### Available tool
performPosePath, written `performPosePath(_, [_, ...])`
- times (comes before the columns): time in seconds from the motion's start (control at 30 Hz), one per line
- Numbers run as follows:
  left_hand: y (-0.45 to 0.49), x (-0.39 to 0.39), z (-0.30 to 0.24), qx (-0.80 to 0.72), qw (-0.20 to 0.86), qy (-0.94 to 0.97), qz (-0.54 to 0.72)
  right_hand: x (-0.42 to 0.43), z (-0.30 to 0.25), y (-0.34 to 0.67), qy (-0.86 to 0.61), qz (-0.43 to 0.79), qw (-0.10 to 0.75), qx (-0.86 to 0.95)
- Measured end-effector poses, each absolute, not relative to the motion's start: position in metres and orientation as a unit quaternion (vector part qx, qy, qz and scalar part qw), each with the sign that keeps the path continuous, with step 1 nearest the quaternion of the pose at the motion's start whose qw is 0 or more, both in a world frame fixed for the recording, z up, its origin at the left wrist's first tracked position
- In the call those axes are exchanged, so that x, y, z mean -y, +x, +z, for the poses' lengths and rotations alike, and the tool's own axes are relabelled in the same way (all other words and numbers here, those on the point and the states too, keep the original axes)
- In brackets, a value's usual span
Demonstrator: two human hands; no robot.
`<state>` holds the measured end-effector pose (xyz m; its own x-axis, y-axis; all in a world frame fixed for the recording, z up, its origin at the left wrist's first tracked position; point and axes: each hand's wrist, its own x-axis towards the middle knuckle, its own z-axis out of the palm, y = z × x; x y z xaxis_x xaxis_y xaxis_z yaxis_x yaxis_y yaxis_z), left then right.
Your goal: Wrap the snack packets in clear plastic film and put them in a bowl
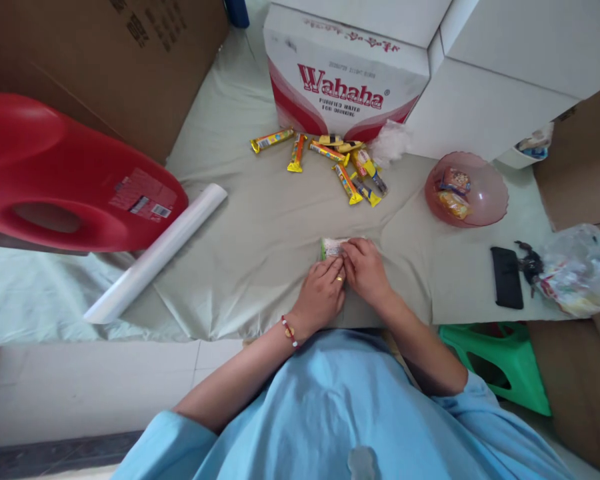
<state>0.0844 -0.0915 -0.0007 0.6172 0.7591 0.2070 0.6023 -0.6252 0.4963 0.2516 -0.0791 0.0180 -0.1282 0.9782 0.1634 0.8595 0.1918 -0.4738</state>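
Note:
A small green-and-white packet [331, 248] lies on the cloth-covered table in front of me, partly covered by my fingers. My left hand [321, 293], with a ring and a red beaded bracelet, presses its fingers together on the packet's near side. Closed over the right part of the same packet is my right hand [367, 272], its fingertips touching those of the left. Its writing is too small to read. Beyond the hands lie several yellow-wrapped snack bars [347, 184] in a loose group.
A pink translucent bowl [493, 200] holds wrapped snacks at the right. Nearby are a black phone [507, 278], keys [531, 265] and a plastic bag [577, 267]. A white roll [157, 253] and red jug [95, 220] stand left; a Wahaha carton [345, 80] is behind.

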Motion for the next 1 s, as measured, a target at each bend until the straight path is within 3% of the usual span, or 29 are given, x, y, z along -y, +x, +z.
performPosePath(0.2, [0.057, 0.081, -0.006, -0.419, 0.336, 0.755, 0.377, 0.111, 0.015, 0.241, -0.629, 0.087, 0.155, 0.757])
performPosePath(0.37, [0.064, 0.063, -0.001, -0.54, 0.397, 0.646, 0.365, 0.111, 0.013, 0.23, -0.641, 0.085, 0.109, 0.755])
performPosePath(0.57, [0.072, 0.056, 0.017, -0.505, 0.569, 0.512, 0.399, 0.09, 0.015, 0.23, -0.65, 0.057, 0.098, 0.751])
performPosePath(0.67, [0.065, 0.057, 0.027, -0.47, 0.614, 0.48, 0.413, 0.084, 0.025, 0.239, -0.641, 0.057, 0.145, 0.752])
performPosePath(0.77, [0.057, 0.058, 0.034, -0.481, 0.599, 0.475, 0.428, 0.084, 0.043, 0.253, -0.641, 0.107, 0.251, 0.718])
performPosePath(0.87, [0.057, 0.059, 0.034, -0.485, 0.607, 0.473, 0.416, 0.087, 0.057, 0.264, -0.658, 0.251, 0.353, 0.616])
performPosePath(1.0, [0.07, 0.067, 0.023, -0.394, 0.714, 0.457, 0.355, 0.09, 0.05, 0.263, -0.59, 0.482, 0.393, 0.515])
